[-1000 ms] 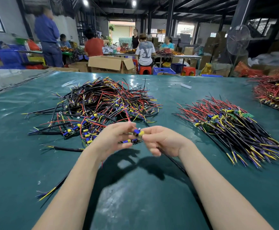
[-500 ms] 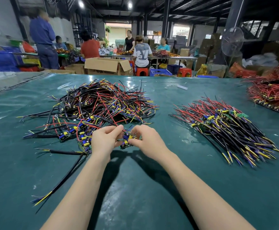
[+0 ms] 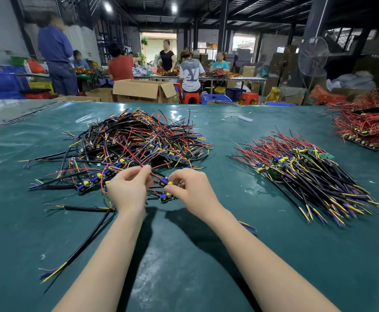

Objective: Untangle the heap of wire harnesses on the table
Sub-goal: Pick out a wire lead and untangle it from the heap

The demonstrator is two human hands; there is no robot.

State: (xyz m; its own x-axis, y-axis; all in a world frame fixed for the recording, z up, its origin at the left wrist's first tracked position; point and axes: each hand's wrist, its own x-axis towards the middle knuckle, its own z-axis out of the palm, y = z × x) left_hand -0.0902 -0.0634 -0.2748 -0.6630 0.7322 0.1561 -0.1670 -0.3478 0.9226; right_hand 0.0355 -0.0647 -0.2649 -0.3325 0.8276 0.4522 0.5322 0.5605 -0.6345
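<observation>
A bristly heap (image 3: pixel 134 140) of thin red, black and yellow wires lies on a glossy green table (image 3: pixel 184 266). At its near edge, the left hand (image 3: pixel 127 190) pinches a wire (image 3: pixel 157 176); the right hand (image 3: pixel 193 190) pinches a small board (image 3: pixel 166 183).

Table (image 3: pixel 184 278): fills my view front to mid; all wiring lies on it.
Heap (image 3: pixel 134 140): L of ctr, beyond the hands.
Hands: left hand (image 3: pixel 127 190) & right hand (image 3: pixel 193 192) side by side at heap's near edge; L pinches a wire (image 3: pixel 156 176), R pinches a board (image 3: pixel 166 183) btwn them.
2nd board (image 3: pixel 167 197): just nearer me than the first.
Loose cable (image 3: pixel 82 251): front L, runs from by L wrist toward me.
Bundle (image 3: pixel 308 174): R of heap, well apart.
Far pile (image 3: pixel 368 129): R edge, behind bundle.
Box (image 3: pixel 143 90): behind table, past heap.
Fan (image 3: pixel 313 56): I see it behind table, R side.
</observation>
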